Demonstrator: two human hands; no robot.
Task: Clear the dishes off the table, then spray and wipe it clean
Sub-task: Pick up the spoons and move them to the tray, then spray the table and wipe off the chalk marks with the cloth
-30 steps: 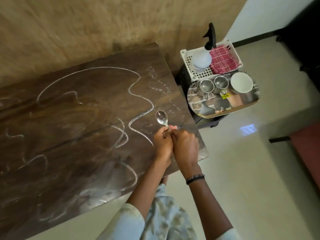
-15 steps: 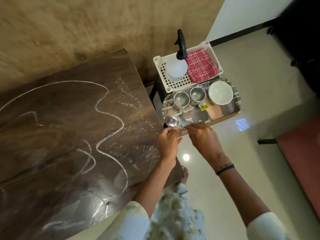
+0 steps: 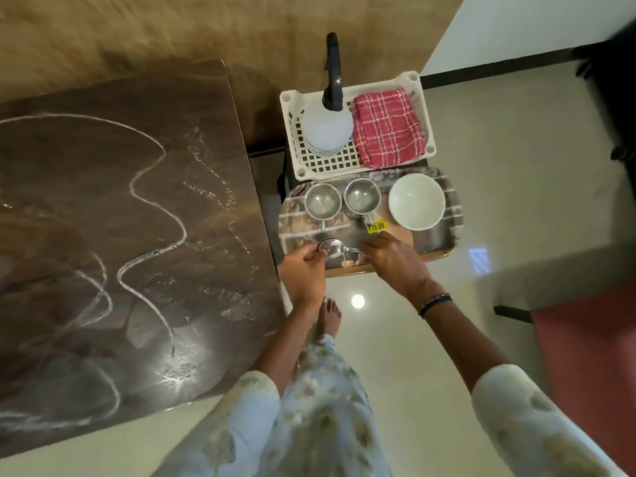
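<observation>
Both hands hold a small steel spoon (image 3: pixel 333 248) low over the near edge of a glossy patterned rectangular tray (image 3: pixel 451 232): the left hand (image 3: pixel 303 275) pinches the bowl end, the right hand (image 3: pixel 392 261) pinches the handle. On the tray stand two steel cups (image 3: pixel 322 202) and a white round bowl (image 3: pixel 416 201). Behind it, a white perforated plastic basket (image 3: pixel 327 163) contains a translucent spray bottle with black trigger (image 3: pixel 328 130) and a folded red checked cloth (image 3: pixel 387 127). The dark wooden tabletop (image 3: pixel 86 218), at left, bears white chalky squiggles (image 3: pixel 151 187).
</observation>
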